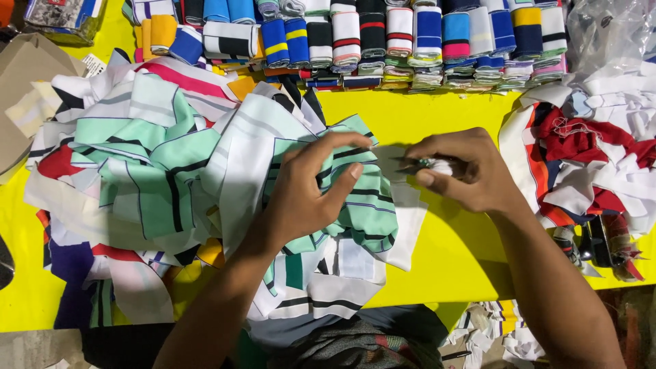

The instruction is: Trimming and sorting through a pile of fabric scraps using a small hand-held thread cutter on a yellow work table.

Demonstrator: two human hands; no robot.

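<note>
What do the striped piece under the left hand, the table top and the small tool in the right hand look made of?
Striped piece: soft knit or woven cloth, matte; it folds and drapes under the left hand.
Table top: smooth yellow sheet, laminate or plastic perhaps; flat, slight sheen.
Small tool in the right hand: dark thin tips, likely metal; mostly hidden by the fingers, so unsure.

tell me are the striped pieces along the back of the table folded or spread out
Folded: the striped pieces sit in neat, tight rows, unlike the loose heap.

Left hand point(307, 188) pinches a mint striped collar piece point(355, 198); right hand point(461, 171) grips small snips point(417, 164) over the yellow table point(451, 246).
</note>
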